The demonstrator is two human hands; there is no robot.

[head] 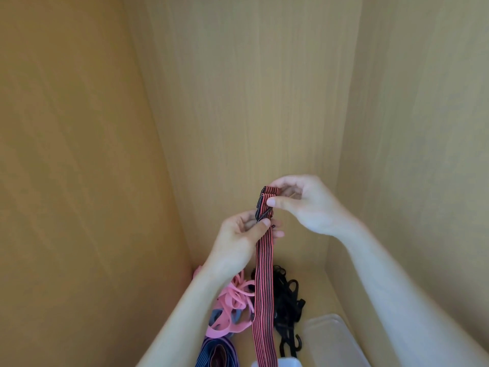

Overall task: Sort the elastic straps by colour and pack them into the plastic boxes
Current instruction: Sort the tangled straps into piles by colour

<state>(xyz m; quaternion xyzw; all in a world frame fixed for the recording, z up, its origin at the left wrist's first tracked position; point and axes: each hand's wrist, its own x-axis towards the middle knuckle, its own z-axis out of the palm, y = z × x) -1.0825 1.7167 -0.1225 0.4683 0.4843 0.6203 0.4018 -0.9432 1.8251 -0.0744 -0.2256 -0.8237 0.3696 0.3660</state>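
A red-and-black striped elastic strap [264,290] hangs down in front of me. My right hand [301,205] pinches its folded top end between thumb and fingers. Just below, my left hand [238,239] pinches the strap near its black hooks. Below lie a pile of pink straps [232,300], a pile of black straps [287,298] with hooks, and a blue-purple striped strap [211,352]. A clear plastic box [333,340] stands at the lower right. The rim of a white box [288,362] shows at the bottom edge.
Light wooden walls [251,102] close in at the left, back and right like the inside of a cupboard. The straps and boxes lie on its wooden floor [317,284].
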